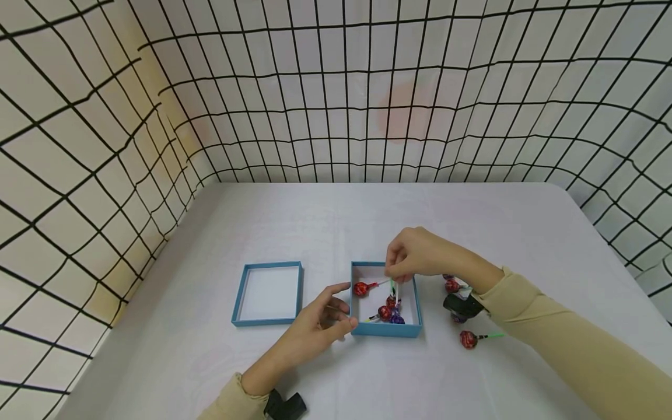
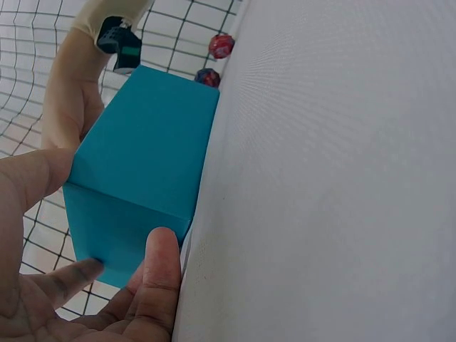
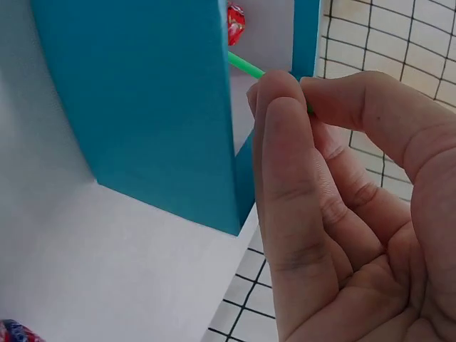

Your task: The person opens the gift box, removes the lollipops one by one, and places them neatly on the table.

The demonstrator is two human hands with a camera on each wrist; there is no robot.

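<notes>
A blue box (image 1: pixel 385 330) with a white inside holds several wrapped lollipops, among them a red one (image 1: pixel 360 289) at its left and a purple one (image 1: pixel 396 319) near the front wall. Over the box's back right corner, my right hand (image 1: pixel 420 252) pinches the green stick (image 3: pixel 246 65) of a lollipop between thumb and fingertips; a red wrapper shows beyond the box wall in the right wrist view. My left hand (image 1: pixel 317 321) is at the box's left side, fingers relaxed, with fingertips touching the blue side wall (image 2: pixel 121 228).
The blue-rimmed lid (image 1: pixel 266 322) lies to the left, white inside up. Right of the box several lollipops lie on the white table (image 1: pixel 336 221), one red with a green stick (image 1: pixel 469 339) nearest the front. Black wire mesh surrounds the table's back and sides.
</notes>
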